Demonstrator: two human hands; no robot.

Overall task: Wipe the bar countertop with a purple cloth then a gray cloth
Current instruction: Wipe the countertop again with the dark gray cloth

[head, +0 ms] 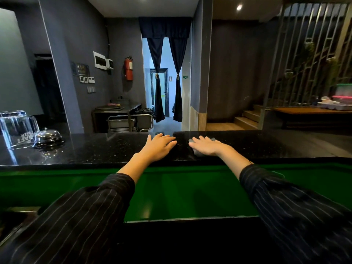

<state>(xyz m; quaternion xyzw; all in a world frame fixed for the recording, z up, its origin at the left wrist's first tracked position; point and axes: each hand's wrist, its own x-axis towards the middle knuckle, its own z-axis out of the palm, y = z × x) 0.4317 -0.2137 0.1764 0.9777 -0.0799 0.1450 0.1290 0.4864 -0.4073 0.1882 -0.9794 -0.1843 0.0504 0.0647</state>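
While left hand (159, 144) lies open, flat on black surface (95, 149) mid-frame, right hand (207, 146), palm flat, presses gray cloth (197, 153) just beside.

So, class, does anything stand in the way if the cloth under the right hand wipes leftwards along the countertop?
Yes. The left hand lies flat beside the gray cloth; farther left stand a call bell and an upturned glass.

Walls (91, 35) dark grey. Far beyond left grip (159, 146): doorway (166, 88), navy curtains (164, 29) tied back. Fire extinguisher (128, 69) left of it; wooden stairs (247, 117), lattice screen (308, 44) right.
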